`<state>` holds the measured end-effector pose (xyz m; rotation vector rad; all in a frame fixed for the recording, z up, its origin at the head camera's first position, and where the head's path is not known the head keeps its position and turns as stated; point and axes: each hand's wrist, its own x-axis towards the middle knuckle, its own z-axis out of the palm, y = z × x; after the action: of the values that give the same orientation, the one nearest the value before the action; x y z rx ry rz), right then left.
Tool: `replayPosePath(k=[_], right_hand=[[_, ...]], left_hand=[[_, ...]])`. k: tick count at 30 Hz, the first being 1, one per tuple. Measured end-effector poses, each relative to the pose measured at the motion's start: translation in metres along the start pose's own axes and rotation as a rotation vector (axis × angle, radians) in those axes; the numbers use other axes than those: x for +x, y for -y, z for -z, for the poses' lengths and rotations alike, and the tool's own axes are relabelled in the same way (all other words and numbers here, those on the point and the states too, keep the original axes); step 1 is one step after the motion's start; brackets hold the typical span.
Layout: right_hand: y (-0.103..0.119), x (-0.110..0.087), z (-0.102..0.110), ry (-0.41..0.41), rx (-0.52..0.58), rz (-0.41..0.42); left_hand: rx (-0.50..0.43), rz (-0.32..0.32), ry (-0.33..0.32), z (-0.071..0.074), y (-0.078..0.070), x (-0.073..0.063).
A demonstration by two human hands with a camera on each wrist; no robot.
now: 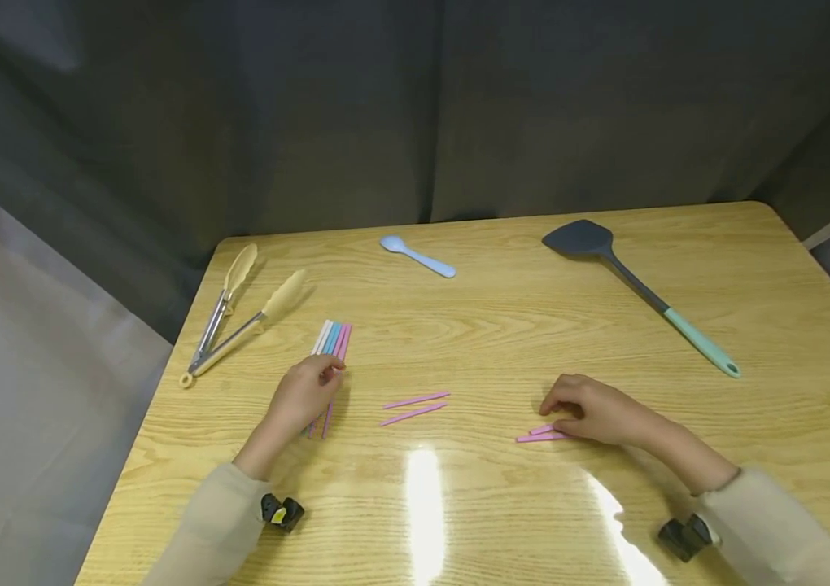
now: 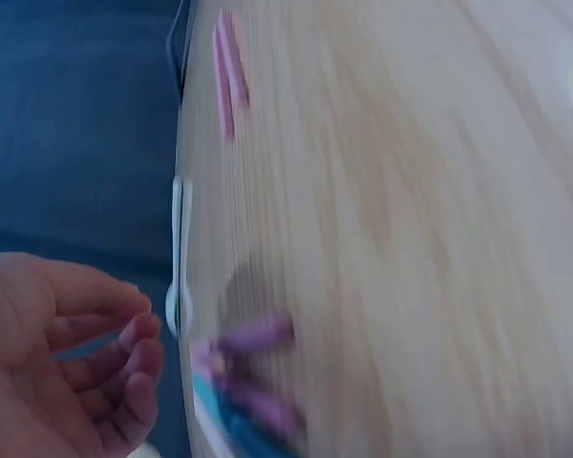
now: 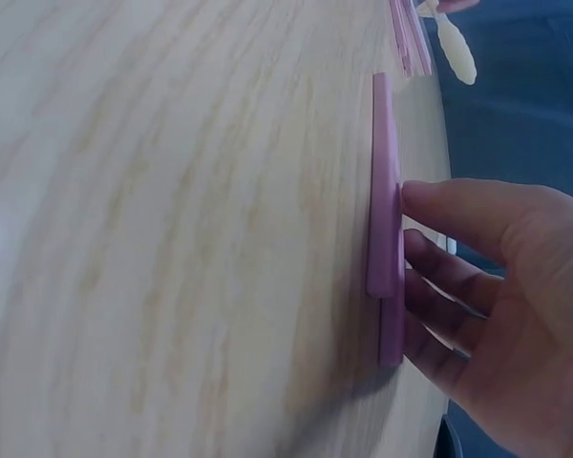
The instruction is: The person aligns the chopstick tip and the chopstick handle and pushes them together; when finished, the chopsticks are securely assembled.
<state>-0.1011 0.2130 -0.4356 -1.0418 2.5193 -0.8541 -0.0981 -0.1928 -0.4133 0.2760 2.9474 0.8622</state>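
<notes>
In the head view my left hand (image 1: 305,389) is over a bundle of white, blue and pink chopsticks (image 1: 342,340), covering their middle. The left wrist view shows that hand (image 2: 81,358) with loosely curled fingers and nothing between them, beside the blurred chopstick ends (image 2: 258,331). On the right, my right hand (image 1: 598,411) is at two pink chopsticks (image 1: 538,437) lying on the wood. From the right wrist, its thumb tip and fingertips (image 3: 415,250) are right along one side of this pair (image 3: 384,191). Two more pink chopsticks (image 1: 413,414) lie between the hands.
Spread tongs (image 1: 283,295) with cream tips lie at the left of the table (image 1: 495,325). A light blue spoon (image 1: 425,260) is near the back edge. Farther right lies a dark turner (image 1: 579,238) with a mint handle. Behind the table hangs a dark curtain (image 1: 327,122).
</notes>
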Motion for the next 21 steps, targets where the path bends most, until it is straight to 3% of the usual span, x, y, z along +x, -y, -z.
replayPosePath(k=[10,16,21], right_hand=[[0.002,-0.001,-0.003,-0.014,-0.03,0.009],[0.002,-0.002,-0.002,-0.017,-0.051,-0.005],[0.001,-0.003,-0.003,-0.024,-0.051,0.004]], left_hand=[[0.039,-0.19,0.223,-0.038,-0.041,0.022],[0.102,-0.341,0.265,-0.051,-0.054,0.031],[0.185,-0.396,0.296,-0.057,-0.06,0.035]])
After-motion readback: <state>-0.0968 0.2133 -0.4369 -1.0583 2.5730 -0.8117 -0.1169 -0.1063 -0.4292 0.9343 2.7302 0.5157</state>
